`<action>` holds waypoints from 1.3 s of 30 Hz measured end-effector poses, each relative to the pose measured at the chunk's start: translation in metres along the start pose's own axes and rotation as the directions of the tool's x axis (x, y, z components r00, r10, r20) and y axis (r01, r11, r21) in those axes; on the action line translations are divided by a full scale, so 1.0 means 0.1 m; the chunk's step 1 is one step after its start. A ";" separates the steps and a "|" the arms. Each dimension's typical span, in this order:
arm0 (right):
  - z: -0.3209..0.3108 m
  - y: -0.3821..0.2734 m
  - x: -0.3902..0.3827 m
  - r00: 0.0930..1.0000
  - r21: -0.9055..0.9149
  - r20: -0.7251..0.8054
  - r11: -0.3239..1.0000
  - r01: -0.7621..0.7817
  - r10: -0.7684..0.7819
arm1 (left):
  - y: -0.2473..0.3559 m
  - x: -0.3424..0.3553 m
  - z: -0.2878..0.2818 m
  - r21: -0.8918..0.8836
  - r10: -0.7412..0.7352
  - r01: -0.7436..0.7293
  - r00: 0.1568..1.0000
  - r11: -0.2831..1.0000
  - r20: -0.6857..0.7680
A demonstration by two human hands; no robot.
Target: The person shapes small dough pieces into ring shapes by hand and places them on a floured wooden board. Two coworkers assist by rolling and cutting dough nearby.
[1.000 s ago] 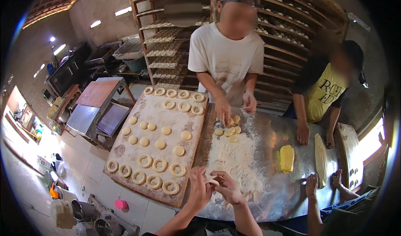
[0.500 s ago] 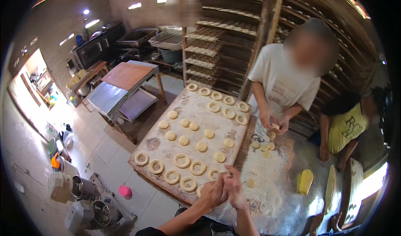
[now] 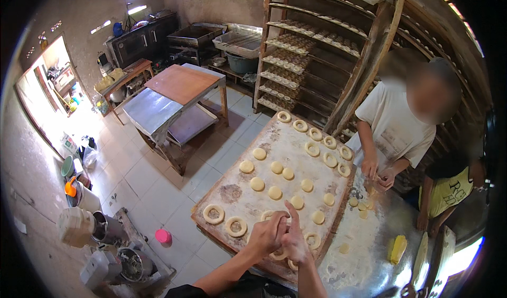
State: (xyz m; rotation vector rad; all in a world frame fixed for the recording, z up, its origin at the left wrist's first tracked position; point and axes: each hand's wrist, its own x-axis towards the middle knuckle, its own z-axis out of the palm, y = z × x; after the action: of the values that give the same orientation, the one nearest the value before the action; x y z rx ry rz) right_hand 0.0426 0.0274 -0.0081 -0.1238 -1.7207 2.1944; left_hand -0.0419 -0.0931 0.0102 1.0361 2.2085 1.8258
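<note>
My left hand (image 3: 265, 235) and my right hand (image 3: 296, 241) are pressed together above the near part of a floured wooden board (image 3: 231, 193). The left fingers are curled against the right hand. A right finger points upward. A pale bit shows between them, but whatever they hold is mostly hidden. Below and beside my hands lie several dough rings, one of them a dough ring (image 3: 235, 233) to the left. Several flat round dough pieces, such as a dough disc (image 3: 274, 193), sit mid-board. More dough rings (image 3: 312, 149) line its far end.
Across the floured metal table (image 3: 338, 266), a person in a white shirt (image 3: 396, 124) works with both hands near small dough pieces (image 3: 363, 206). Another person in a yellow top (image 3: 449, 192) stands at right. A yellow packet (image 3: 398, 249) lies nearby. Shelves (image 3: 288, 50) hold trays of rings.
My view has turned left, so the scene sits farther right. My joined hands have moved left over the board, covering some rings. The person opposite has lowered their hands toward the table.
</note>
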 end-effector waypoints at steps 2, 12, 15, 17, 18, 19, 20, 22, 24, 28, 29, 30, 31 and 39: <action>0.06 0.08 0.14 0.994 0.113 0.107 0.994 -0.002 -0.010 | -0.08 0.07 -0.15 -0.020 -0.029 0.029 1.000 0.999 -0.007; 0.44 0.06 0.55 0.980 -0.203 -0.008 0.960 -0.194 0.197 | -0.35 0.29 -0.49 0.109 -0.182 0.161 0.959 0.981 0.216; 0.49 0.02 0.63 0.987 -0.297 0.024 0.944 -0.143 0.157 | -0.42 0.36 -0.53 0.082 -0.153 0.142 0.976 0.986 0.155; 0.54 0.04 0.71 0.958 0.172 -0.098 0.953 -0.249 0.268 | -0.45 0.41 -0.54 -0.020 -0.072 0.075 0.988 0.997 0.138; 0.56 0.06 0.76 0.944 0.063 -0.159 0.957 -0.283 0.290 | -0.46 0.45 -0.55 -0.037 -0.030 0.034 0.994 0.999 0.109; 0.60 0.07 0.82 0.926 0.067 -0.186 0.944 -0.323 0.329 | -0.47 0.48 -0.55 -0.062 -0.133 0.145 0.978 0.988 0.163; 0.62 0.08 0.88 0.910 0.100 -0.191 0.930 -0.354 0.368 | -0.48 0.52 -0.57 -0.048 -0.220 0.233 0.955 0.971 0.197; 0.66 0.09 1.00 0.927 -0.158 -0.264 0.937 -0.313 0.265 | -0.53 0.70 -0.62 0.152 -0.280 0.260 0.951 0.954 0.133; 0.67 0.06 1.09 0.883 -0.619 -0.423 0.646 -0.447 0.206 | -0.64 0.91 -0.68 0.507 -0.261 0.223 0.965 0.833 0.003; 0.60 0.05 1.10 0.905 -0.895 -0.409 0.243 -0.374 -0.115 | -0.85 0.92 -0.92 0.564 -0.211 0.294 0.955 0.772 -0.209; 0.59 0.08 1.07 0.892 -0.876 -0.442 0.258 -0.408 -0.090 | -0.89 0.84 -0.93 0.569 -0.247 0.277 0.960 0.774 -0.131; 0.58 0.12 1.04 0.927 -0.922 -0.374 0.114 -0.370 -0.013 | -0.93 0.76 -0.94 0.584 -0.227 0.223 0.972 0.780 -0.068; 0.58 0.18 1.02 0.949 -0.948 -0.311 0.058 -0.313 0.043 | -0.97 0.71 -0.92 0.590 -0.170 0.145 0.985 0.794 -0.013; 0.75 0.41 0.98 0.965 -0.972 -0.236 -0.014 -0.236 0.118 | -0.93 0.54 -0.83 0.707 -0.299 0.119 0.944 0.697 0.137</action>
State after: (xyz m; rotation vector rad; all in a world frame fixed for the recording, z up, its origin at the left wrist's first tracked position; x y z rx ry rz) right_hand -0.0784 -0.0187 -0.0138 -0.8132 -2.9636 0.4268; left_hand -0.1632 -0.1381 -0.0318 0.9536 2.7533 0.6925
